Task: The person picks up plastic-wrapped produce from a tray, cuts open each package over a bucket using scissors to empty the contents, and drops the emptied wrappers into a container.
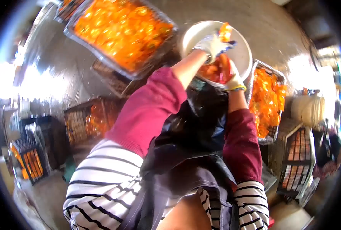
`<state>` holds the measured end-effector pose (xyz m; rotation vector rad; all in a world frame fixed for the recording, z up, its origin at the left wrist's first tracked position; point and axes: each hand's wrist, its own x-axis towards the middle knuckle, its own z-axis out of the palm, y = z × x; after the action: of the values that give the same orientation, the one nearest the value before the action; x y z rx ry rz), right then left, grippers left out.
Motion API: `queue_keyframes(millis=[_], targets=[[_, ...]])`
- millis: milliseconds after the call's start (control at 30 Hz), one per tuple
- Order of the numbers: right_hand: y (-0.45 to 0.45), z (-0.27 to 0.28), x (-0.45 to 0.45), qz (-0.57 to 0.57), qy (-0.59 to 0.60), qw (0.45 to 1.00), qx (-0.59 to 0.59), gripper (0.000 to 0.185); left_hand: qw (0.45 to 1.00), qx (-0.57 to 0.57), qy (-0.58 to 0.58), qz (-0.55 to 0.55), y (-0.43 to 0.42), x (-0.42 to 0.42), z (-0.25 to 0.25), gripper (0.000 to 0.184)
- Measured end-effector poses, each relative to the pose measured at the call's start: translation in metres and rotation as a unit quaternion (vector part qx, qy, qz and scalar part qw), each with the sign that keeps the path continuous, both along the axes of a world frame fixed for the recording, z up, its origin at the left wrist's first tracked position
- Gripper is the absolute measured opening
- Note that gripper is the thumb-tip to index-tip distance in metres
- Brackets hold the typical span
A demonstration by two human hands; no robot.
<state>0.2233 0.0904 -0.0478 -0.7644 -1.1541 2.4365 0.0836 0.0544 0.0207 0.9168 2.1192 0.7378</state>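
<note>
My left hand (pixel 213 44), in a white glove with blue fingertips, is over the white bucket (pixel 245 51) and grips a shiny orange piece (pixel 225 32) that sticks up past its fingers. My right hand (pixel 235 79), in a pale glove with a yellow cuff, is at the bucket's right inner side, its fingers round a long red piece (pixel 227 68). More red and orange pieces (pixel 210 72) lie in the bottom of the bucket, partly hidden by my hands.
A lined crate (pixel 95 53) heaped with orange pieces stands at the upper left. Another lined crate (pixel 271 140) of orange pieces is right of the bucket. Further crates (pixel 76 124) stand at the left, a cream bucket (pixel 307 109) and a stacked crate (pixel 297 161) at the right.
</note>
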Motion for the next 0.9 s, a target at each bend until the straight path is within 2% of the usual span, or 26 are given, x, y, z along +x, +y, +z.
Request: queue_keyframes(millis=[67, 100, 133, 200, 233, 267, 300, 333, 367, 400, 433, 533, 567, 633, 667, 700, 733, 800, 833, 867, 900], targets=[[-0.013, 0.031, -0.003, 0.009, -0.004, 0.998, -0.064, 0.038, 0.962, 0.219, 0.166, 0.005, -0.028, -0.004, 0.03, 0.063], [-0.016, 0.04, -0.008, 0.03, -0.001, 0.999, -0.025, 0.043, 0.951, 0.263, 0.124, 0.105, -0.038, -0.01, 0.028, 0.074], [-0.017, 0.048, -0.005, 0.06, 0.041, 0.996, -0.052, 0.048, 0.936, 0.268, 0.193, 0.122, -0.044, -0.032, 0.018, 0.08], [-0.02, 0.061, -0.001, -0.027, 0.023, 0.999, -0.02, 0.051, 0.955, 0.209, 0.147, 0.151, -0.085, -0.071, 0.001, 0.078], [-0.013, 0.054, 0.002, -0.089, 0.001, 0.996, -0.003, 0.05, 0.96, 0.149, 0.206, 0.119, -0.107, -0.093, -0.017, 0.081], [-0.013, 0.065, 0.006, -0.112, 0.041, 0.992, 0.033, 0.051, 0.967, 0.093, 0.205, 0.119, -0.124, -0.113, -0.04, 0.083], [-0.007, 0.069, 0.009, -0.146, 0.076, 0.986, 0.012, 0.052, 0.971, 0.036, 0.204, 0.116, -0.141, -0.132, -0.062, 0.085], [0.004, 0.069, 0.014, -0.18, 0.11, 0.977, -0.01, 0.054, 0.979, -0.017, 0.145, 0.145, -0.154, -0.145, -0.082, 0.086], [0.019, 0.06, 0.019, -0.126, 0.239, 0.963, 0.02, 0.057, 0.977, -0.026, 0.185, 0.106, -0.167, -0.151, -0.103, 0.086], [0.027, 0.047, 0.03, -0.199, 0.249, 0.948, -0.011, 0.061, 0.972, -0.033, 0.224, 0.066, -0.174, -0.156, -0.117, 0.086], [0.03, 0.043, 0.037, -0.271, 0.257, 0.927, -0.034, 0.066, 0.973, -0.024, 0.222, 0.052, -0.177, -0.148, -0.106, 0.076], [0.03, 0.054, 0.033, -0.345, 0.212, 0.909, -0.1, 0.051, 0.989, 0.036, 0.136, 0.049, -0.163, -0.155, -0.109, 0.065], [0.042, 0.039, 0.037, -0.248, 0.269, 0.926, -0.096, 0.054, 0.984, 0.151, 0.077, 0.064, -0.159, -0.164, -0.142, 0.059], [0.049, 0.03, 0.034, -0.078, 0.355, 0.925, -0.109, 0.058, 0.994, 0.061, 0.064, 0.071, -0.158, -0.17, -0.131, 0.054], [0.051, 0.024, 0.033, -0.047, 0.375, 0.917, -0.125, 0.057, 0.996, 0.017, 0.056, 0.073, -0.158, -0.173, -0.125, 0.052], [0.048, 0.027, 0.029, -0.017, 0.393, 0.909, -0.14, 0.055, 0.96, 0.142, -0.131, 0.205, -0.163, -0.178, -0.136, 0.046], [0.041, 0.031, 0.024, -0.071, 0.33, 0.934, -0.12, 0.054, 0.854, 0.278, -0.291, 0.33, -0.167, -0.182, -0.143, 0.04], [0.023, 0.04, 0.013, -0.175, 0.197, 0.962, -0.077, 0.05, 0.804, 0.368, -0.304, 0.354, -0.173, -0.193, -0.147, 0.046], [0.0, 0.058, 0.004, -0.191, 0.165, 0.967, -0.038, 0.043, 0.878, 0.249, -0.144, 0.382, -0.18, -0.175, -0.108, 0.05], [0.006, 0.047, 0.003, -0.128, 0.112, 0.985, 0.019, 0.041, 0.922, 0.227, -0.009, 0.313, -0.18, -0.178, -0.109, 0.045], [0.018, 0.025, 0.002, -0.066, 0.059, 0.993, 0.077, 0.04, 0.936, 0.201, 0.137, 0.256, -0.179, -0.181, -0.108, 0.041]])
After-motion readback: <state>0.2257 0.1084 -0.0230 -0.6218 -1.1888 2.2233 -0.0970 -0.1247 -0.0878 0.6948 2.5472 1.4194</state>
